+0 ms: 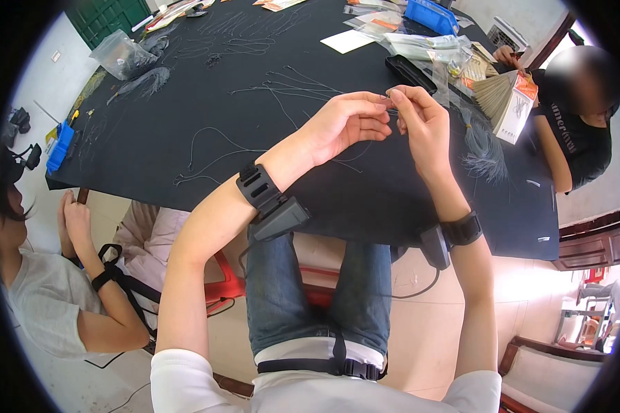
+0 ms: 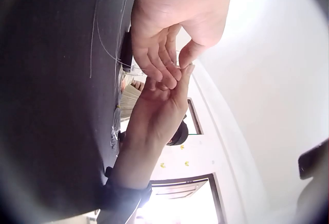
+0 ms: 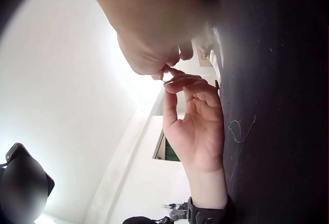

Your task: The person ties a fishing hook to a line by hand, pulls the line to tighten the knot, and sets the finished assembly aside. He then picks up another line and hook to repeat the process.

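Note:
Both hands meet above the black table, fingertips together. My left hand pinches between thumb and index finger, its other fingers loosely bent. From its fingertips a thin, clear fishing line runs down toward the table in the left wrist view. My right hand pinches at the same spot with thumb and index finger. A tiny dark sliver shows between the fingertips in the right wrist view; I cannot tell what it is. Looped lengths of line lie on the table just beyond the left hand.
A bundle of pale line and a fanned stack of cards lie at the right. Behind are a black case, plastic bags and a blue tray. A clear bag stands far left. People sit on both sides.

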A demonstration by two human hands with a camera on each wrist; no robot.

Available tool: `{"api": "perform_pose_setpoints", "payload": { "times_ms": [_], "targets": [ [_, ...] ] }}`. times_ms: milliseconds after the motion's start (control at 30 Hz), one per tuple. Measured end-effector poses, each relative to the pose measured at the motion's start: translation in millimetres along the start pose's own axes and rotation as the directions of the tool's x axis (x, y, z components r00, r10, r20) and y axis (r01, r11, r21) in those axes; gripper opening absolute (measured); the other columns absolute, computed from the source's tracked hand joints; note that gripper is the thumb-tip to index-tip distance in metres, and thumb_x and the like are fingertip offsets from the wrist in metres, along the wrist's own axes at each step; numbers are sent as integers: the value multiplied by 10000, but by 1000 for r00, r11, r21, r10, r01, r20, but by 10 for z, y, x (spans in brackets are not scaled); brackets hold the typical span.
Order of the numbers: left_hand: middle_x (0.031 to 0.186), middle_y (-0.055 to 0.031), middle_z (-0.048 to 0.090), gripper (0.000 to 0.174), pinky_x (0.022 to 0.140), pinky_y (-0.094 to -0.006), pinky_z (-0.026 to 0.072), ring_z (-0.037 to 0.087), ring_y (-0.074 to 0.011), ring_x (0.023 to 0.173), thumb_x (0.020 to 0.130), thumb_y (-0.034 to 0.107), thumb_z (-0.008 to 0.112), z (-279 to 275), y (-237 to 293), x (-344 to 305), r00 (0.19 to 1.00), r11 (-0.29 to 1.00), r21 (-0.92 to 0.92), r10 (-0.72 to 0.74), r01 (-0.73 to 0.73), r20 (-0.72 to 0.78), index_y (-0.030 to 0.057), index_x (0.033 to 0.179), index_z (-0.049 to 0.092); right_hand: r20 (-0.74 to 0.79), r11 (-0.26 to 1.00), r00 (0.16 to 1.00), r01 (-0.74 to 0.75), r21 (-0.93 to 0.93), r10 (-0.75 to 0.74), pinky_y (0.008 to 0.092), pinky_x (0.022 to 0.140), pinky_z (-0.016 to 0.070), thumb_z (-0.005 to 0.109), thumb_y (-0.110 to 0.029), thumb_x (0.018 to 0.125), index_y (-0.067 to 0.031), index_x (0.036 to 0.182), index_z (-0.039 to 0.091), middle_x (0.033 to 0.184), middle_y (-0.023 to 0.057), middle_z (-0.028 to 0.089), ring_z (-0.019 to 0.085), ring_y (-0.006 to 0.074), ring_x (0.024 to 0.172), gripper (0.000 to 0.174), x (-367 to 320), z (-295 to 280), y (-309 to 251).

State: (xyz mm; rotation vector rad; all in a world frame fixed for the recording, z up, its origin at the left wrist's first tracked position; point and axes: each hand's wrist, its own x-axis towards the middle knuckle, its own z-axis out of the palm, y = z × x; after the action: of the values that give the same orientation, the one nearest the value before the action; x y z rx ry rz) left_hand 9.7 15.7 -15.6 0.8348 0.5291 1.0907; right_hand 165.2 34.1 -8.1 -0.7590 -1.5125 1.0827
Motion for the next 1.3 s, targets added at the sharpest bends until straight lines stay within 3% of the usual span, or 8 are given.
{"api": "perform_pose_setpoints", "payload": {
  "times_ms": [167, 267, 567, 867, 1167, 1300],
  "targets": [
    [626, 29, 462, 229, 503, -196, 345, 406, -64, 514, 836, 186, 559, 33, 18, -4, 1000, 999, -43, -24, 24, 8, -15, 947, 572, 1, 1000, 1000, 4, 18, -4, 150, 424, 279, 580, -126, 850, 10, 910, 594, 748, 28, 636, 402, -16, 507, 150, 7, -6, 18],
    [602, 53, 393, 254, 479, -193, 281, 326, -39, 504, 851, 205, 550, 14, 22, 0, 1000, 999, -34, -26, 26, -4, -31, 943, 566, 12, 1000, 1000, 16, 4, -16, 149, 424, 272, 581, -121, 850, 8, 906, 597, 747, 23, 634, 395, -21, 511, 141, 9, -3, 14],
    [618, 60, 403, 197, 474, -180, 300, 344, -20, 516, 853, 163, 568, -18, -1, 6, 1000, 999, -41, 5, -5, -3, -30, 892, 571, 14, 999, 999, 32, 13, -32, 146, 448, 279, 590, -102, 843, 12, 899, 607, 733, -6, 604, 383, -20, 536, 128, -4, 11, 3],
    [610, 58, 405, 161, 464, -173, 291, 353, -20, 520, 849, 141, 562, -10, -5, 16, 994, 999, -16, 49, -51, -93, -18, 869, 580, -44, 992, 999, 13, -125, -19, 161, 448, 255, 629, -117, 815, 24, 861, 621, 602, -43, 519, 357, -13, 514, 148, 8, -11, 46],
    [612, 60, 410, 147, 475, -179, 290, 350, -20, 530, 834, 128, 577, -53, -24, 17, 986, 993, 50, 112, -106, -127, -11, 876, 595, -50, 989, 999, -17, -143, 10, 162, 467, 302, 634, -144, 812, 35, 866, 620, 627, -14, 570, 430, -5, 541, 187, -3, -6, 12],
    [595, 70, 395, 138, 476, -177, 274, 336, -15, 521, 829, 125, 582, -54, -12, 7, 987, 988, 120, 108, -94, -117, -2, 880, 600, -51, 988, 998, -42, -151, 34, 165, 467, 302, 630, -165, 815, 34, 878, 622, 609, -22, 552, 411, -2, 528, 209, 8, -12, 28]
  ]
}}
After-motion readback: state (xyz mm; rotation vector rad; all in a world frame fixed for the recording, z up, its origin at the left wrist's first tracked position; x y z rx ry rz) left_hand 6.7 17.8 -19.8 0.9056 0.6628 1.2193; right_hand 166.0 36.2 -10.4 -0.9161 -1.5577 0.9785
